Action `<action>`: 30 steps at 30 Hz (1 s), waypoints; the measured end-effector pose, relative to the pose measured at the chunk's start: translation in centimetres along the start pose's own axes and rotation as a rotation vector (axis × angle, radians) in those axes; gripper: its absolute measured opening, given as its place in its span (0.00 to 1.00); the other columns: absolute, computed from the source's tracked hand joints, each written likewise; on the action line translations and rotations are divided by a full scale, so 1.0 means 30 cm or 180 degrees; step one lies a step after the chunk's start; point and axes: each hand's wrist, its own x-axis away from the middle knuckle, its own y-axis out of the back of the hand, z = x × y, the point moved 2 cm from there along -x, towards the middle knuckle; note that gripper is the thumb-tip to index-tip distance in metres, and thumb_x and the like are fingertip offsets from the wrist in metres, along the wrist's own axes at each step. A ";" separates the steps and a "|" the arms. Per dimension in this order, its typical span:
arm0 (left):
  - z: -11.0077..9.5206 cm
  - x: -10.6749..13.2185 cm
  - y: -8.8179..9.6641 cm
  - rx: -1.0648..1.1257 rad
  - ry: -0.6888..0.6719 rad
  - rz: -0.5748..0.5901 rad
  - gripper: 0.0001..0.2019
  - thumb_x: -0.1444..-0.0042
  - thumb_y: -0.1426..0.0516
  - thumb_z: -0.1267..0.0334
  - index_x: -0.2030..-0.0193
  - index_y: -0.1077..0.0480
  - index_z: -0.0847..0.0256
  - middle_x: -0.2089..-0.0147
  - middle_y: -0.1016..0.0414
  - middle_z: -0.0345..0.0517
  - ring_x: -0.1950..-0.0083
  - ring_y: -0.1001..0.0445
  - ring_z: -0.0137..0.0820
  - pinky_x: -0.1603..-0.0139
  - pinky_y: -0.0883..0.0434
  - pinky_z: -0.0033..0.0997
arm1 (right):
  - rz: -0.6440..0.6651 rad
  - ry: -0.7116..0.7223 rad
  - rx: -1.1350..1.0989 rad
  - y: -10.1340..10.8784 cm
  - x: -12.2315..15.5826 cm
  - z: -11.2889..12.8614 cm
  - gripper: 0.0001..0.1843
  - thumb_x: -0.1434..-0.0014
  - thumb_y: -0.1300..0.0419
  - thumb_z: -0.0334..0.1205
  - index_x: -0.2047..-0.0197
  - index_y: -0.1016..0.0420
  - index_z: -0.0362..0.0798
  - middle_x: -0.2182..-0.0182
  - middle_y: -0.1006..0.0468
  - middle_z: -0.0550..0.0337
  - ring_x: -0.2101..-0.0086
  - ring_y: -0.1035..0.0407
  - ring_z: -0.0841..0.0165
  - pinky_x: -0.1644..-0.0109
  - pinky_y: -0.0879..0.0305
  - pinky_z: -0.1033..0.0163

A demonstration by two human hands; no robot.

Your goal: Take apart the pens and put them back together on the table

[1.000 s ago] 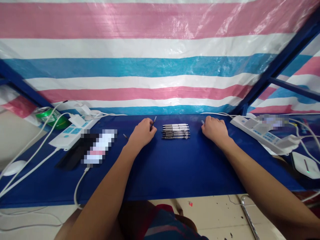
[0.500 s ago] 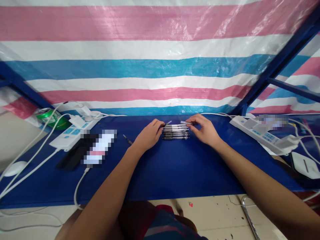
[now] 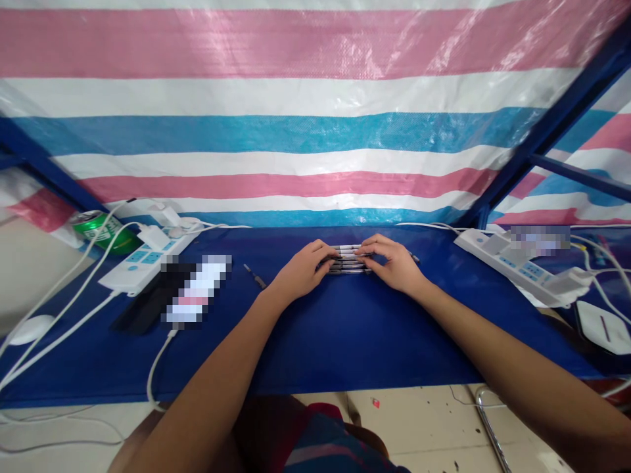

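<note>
Several clear and black pens (image 3: 348, 265) lie side by side in a close row on the blue table, their ends under my fingers. My left hand (image 3: 306, 269) is closed around the left ends, thumb on the near side and fingers on the far side. At the right ends, my right hand (image 3: 392, 264) grips the same row, its thumb and fingers bent over the pens. A dark pen tip (image 3: 415, 258) pokes out beyond my right hand; the rest of it is hidden. Left of my left wrist lies a separate dark pen (image 3: 255, 276), partly covered by the forearm.
At the left are a white power strip (image 3: 129, 274), a green can (image 3: 106, 231) and a blurred phone (image 3: 197, 289) on a charging cable. Another power strip (image 3: 525, 266) and a white device (image 3: 602, 326) sit at the right. Striped sheeting (image 3: 315, 131) hangs behind the table (image 3: 340, 335).
Both hands have come closer together onto the ends of the row. The pens they held above its far side are no longer seen there; a pen tip now shows beyond my right hand.
</note>
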 end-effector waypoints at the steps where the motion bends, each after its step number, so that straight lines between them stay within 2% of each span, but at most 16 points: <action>1: 0.000 -0.002 -0.004 0.0163 0.0055 -0.0044 0.14 0.27 0.47 0.61 0.42 0.24 0.56 0.43 0.22 0.51 0.43 0.22 0.40 0.37 0.27 0.42 | 0.0011 -0.0016 -0.0045 -0.004 0.000 0.003 0.10 0.30 0.37 0.39 0.49 0.16 0.55 0.51 0.17 0.53 0.51 0.21 0.59 0.45 0.22 0.51; 4: 0.010 -0.007 -0.022 0.0828 0.0455 -0.0124 0.17 0.28 0.44 0.55 0.37 0.27 0.54 0.48 0.17 0.48 0.49 0.19 0.40 0.43 0.24 0.41 | -0.0038 -0.0112 -0.0241 -0.013 0.001 0.016 0.09 0.31 0.35 0.41 0.50 0.17 0.56 0.50 0.16 0.53 0.52 0.20 0.59 0.46 0.22 0.50; 8: 0.030 -0.011 -0.043 0.1713 0.0896 -0.0108 0.26 0.32 0.39 0.50 0.32 0.31 0.56 0.55 0.15 0.46 0.58 0.18 0.38 0.51 0.22 0.40 | -0.0172 -0.0239 -0.0426 -0.017 0.003 0.031 0.09 0.33 0.33 0.44 0.51 0.17 0.56 0.52 0.15 0.54 0.54 0.20 0.58 0.46 0.22 0.49; 11: 0.034 -0.015 -0.043 0.2090 0.0937 -0.0205 0.30 0.38 0.34 0.50 0.32 0.30 0.58 0.53 0.15 0.50 0.55 0.17 0.39 0.51 0.21 0.40 | -0.0154 -0.0453 -0.0586 -0.018 0.005 0.033 0.10 0.34 0.32 0.49 0.52 0.17 0.55 0.56 0.14 0.55 0.59 0.20 0.59 0.51 0.22 0.51; 14: 0.029 -0.018 -0.036 0.2129 0.0855 -0.0357 0.34 0.45 0.28 0.51 0.34 0.29 0.57 0.48 0.15 0.52 0.49 0.17 0.41 0.47 0.21 0.42 | -0.0105 -0.0703 -0.0799 -0.022 0.008 0.030 0.13 0.32 0.33 0.54 0.55 0.18 0.54 0.64 0.15 0.58 0.67 0.21 0.62 0.58 0.22 0.53; 16: 0.026 -0.018 -0.031 0.2074 0.0845 -0.0445 0.35 0.46 0.27 0.51 0.33 0.28 0.57 0.45 0.17 0.53 0.47 0.18 0.42 0.46 0.21 0.42 | -0.0075 -0.0781 -0.0881 -0.025 0.009 0.027 0.14 0.32 0.34 0.55 0.56 0.18 0.54 0.68 0.16 0.59 0.69 0.22 0.62 0.60 0.22 0.54; 18: 0.026 -0.015 -0.027 0.1989 0.0935 -0.0436 0.30 0.40 0.31 0.47 0.35 0.27 0.57 0.46 0.16 0.53 0.48 0.17 0.42 0.48 0.21 0.41 | -0.0107 -0.0829 -0.0899 -0.027 0.010 0.023 0.15 0.32 0.34 0.56 0.57 0.18 0.54 0.68 0.16 0.59 0.70 0.22 0.62 0.61 0.23 0.54; 21: 0.029 -0.012 -0.023 0.1844 0.1030 -0.0297 0.22 0.33 0.38 0.45 0.40 0.22 0.57 0.54 0.15 0.50 0.54 0.17 0.40 0.51 0.21 0.42 | -0.0169 -0.0913 -0.0855 -0.025 0.013 0.017 0.15 0.32 0.34 0.56 0.56 0.18 0.53 0.68 0.16 0.59 0.69 0.22 0.62 0.60 0.23 0.54; 23: 0.030 -0.012 -0.019 0.1780 0.0948 -0.0289 0.21 0.36 0.34 0.49 0.41 0.22 0.57 0.51 0.15 0.51 0.50 0.17 0.42 0.48 0.21 0.42 | -0.0173 -0.0946 -0.0814 -0.022 0.013 0.012 0.16 0.32 0.34 0.57 0.56 0.18 0.53 0.67 0.15 0.58 0.68 0.21 0.61 0.60 0.22 0.54; 26: 0.030 -0.013 -0.017 0.1645 0.0854 -0.0355 0.26 0.43 0.29 0.52 0.39 0.23 0.55 0.39 0.19 0.53 0.40 0.20 0.45 0.44 0.21 0.42 | -0.0211 -0.0943 -0.0771 -0.018 0.013 0.007 0.17 0.33 0.35 0.59 0.57 0.18 0.54 0.66 0.14 0.58 0.68 0.21 0.61 0.59 0.21 0.53; 30: 0.034 -0.012 -0.028 0.1910 0.0965 -0.0171 0.23 0.34 0.36 0.48 0.37 0.24 0.56 0.45 0.16 0.52 0.47 0.17 0.42 0.44 0.21 0.44 | -0.0230 -0.0920 -0.0772 -0.017 0.011 0.004 0.18 0.33 0.35 0.60 0.57 0.18 0.54 0.66 0.14 0.58 0.68 0.21 0.61 0.59 0.21 0.52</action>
